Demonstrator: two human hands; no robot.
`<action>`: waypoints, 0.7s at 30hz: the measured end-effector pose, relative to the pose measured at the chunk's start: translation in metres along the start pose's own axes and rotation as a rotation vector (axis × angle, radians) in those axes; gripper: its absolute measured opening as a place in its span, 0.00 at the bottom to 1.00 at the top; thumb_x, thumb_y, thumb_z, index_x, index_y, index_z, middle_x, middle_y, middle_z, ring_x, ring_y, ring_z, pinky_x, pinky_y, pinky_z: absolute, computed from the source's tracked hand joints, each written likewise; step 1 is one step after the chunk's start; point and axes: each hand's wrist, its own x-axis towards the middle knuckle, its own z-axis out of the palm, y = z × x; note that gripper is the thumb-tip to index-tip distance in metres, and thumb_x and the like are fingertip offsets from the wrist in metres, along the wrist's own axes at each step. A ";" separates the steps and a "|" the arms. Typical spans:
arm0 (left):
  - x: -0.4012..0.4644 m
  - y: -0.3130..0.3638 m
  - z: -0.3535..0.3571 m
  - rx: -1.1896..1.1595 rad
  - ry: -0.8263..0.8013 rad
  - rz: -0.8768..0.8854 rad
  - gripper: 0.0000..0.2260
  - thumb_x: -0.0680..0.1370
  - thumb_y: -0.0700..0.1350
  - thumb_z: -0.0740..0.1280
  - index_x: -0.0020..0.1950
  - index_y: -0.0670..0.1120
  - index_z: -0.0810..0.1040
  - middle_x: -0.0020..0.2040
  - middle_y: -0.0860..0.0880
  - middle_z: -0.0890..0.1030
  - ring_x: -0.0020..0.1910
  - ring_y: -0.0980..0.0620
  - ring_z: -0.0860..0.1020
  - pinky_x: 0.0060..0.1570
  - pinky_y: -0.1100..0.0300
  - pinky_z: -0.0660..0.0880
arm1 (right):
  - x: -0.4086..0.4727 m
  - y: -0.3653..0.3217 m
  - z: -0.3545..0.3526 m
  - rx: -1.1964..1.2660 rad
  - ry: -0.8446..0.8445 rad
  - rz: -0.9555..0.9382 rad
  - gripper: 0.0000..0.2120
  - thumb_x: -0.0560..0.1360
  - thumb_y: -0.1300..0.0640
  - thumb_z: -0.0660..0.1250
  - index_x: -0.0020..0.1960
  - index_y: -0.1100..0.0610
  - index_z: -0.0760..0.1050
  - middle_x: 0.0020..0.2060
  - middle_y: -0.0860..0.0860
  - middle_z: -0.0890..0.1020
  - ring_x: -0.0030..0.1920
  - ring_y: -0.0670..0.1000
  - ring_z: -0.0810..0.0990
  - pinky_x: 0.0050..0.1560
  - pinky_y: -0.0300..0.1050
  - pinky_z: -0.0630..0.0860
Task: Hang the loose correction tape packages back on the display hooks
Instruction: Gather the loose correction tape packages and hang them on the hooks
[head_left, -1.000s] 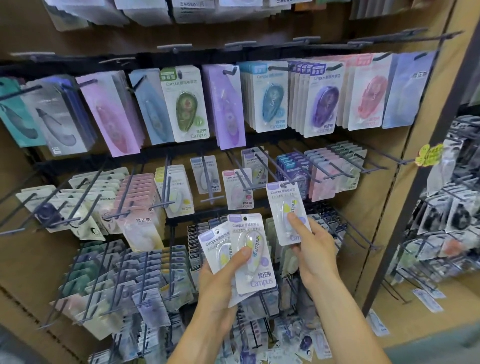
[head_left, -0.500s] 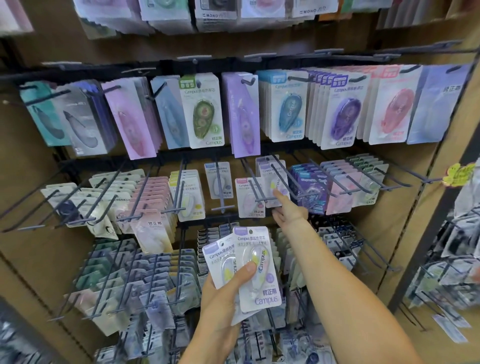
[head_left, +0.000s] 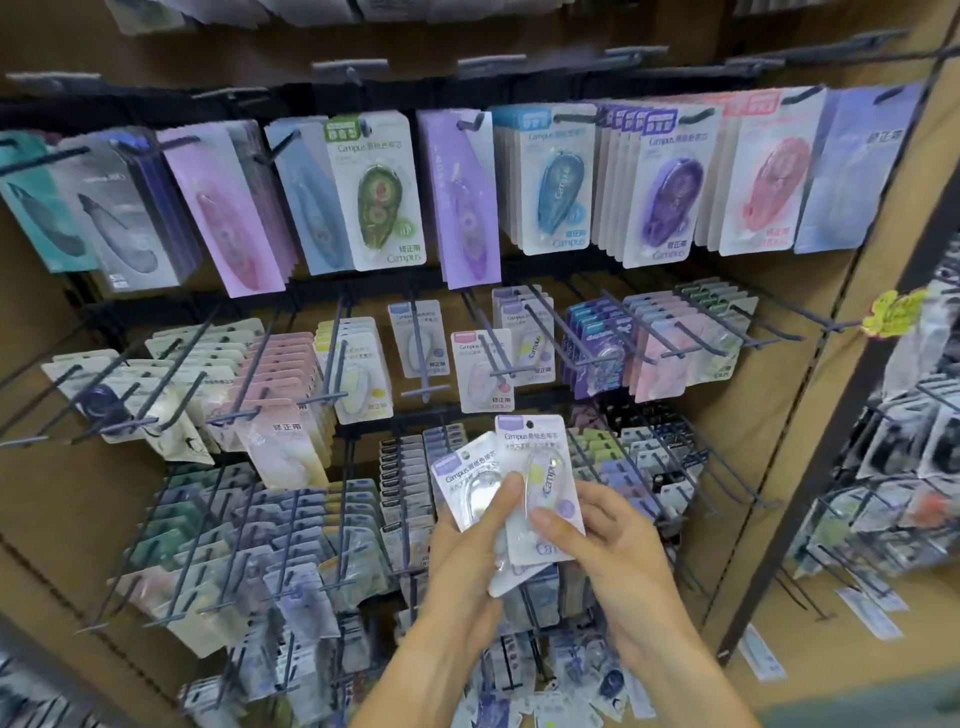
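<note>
- While both hands sit low at centre, the rack (head_left: 779, 405) fills the view: three tiers of hooks, cards hanging on most.
- Middle tier, up and beyond my hands: a hook (head_left: 545, 332) carrying purple-topped cards (head_left: 530, 338) of the same print as mine. Judged target.
- Left hand (head_left: 457, 561): fingers curled round a fan of loose packs, thumb pressed on the rear pack (head_left: 467, 488).
- Right hand (head_left: 608, 540): thumb and fingers pinch the front pack (head_left: 540, 483) at its lower right edge; nearer the target hook.
- Front pack: long axis near upright, tilted slightly; hang-hole (head_left: 529, 423) at top, facing the hooks.
- Next move, judged: right hand lifts this pack up and away, hole leading onto the hook tip.
</note>
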 end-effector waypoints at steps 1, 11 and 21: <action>0.000 0.000 0.000 -0.009 0.001 -0.003 0.25 0.75 0.45 0.75 0.71 0.42 0.78 0.61 0.38 0.85 0.59 0.37 0.85 0.51 0.43 0.85 | 0.000 0.000 -0.002 -0.001 0.021 -0.017 0.21 0.71 0.60 0.79 0.62 0.57 0.78 0.52 0.52 0.88 0.54 0.54 0.87 0.58 0.54 0.81; -0.001 0.005 -0.013 0.048 0.053 -0.004 0.25 0.73 0.51 0.76 0.69 0.47 0.80 0.60 0.40 0.86 0.60 0.39 0.85 0.66 0.39 0.78 | 0.028 -0.004 -0.013 0.063 0.151 -0.163 0.21 0.70 0.53 0.75 0.62 0.53 0.78 0.56 0.51 0.87 0.57 0.54 0.85 0.58 0.56 0.80; 0.001 0.004 -0.017 0.045 0.046 -0.009 0.25 0.72 0.50 0.76 0.68 0.47 0.80 0.60 0.40 0.86 0.61 0.39 0.85 0.67 0.37 0.77 | 0.037 -0.007 -0.014 0.076 0.127 -0.153 0.23 0.71 0.53 0.75 0.66 0.54 0.78 0.58 0.51 0.86 0.59 0.54 0.85 0.62 0.58 0.79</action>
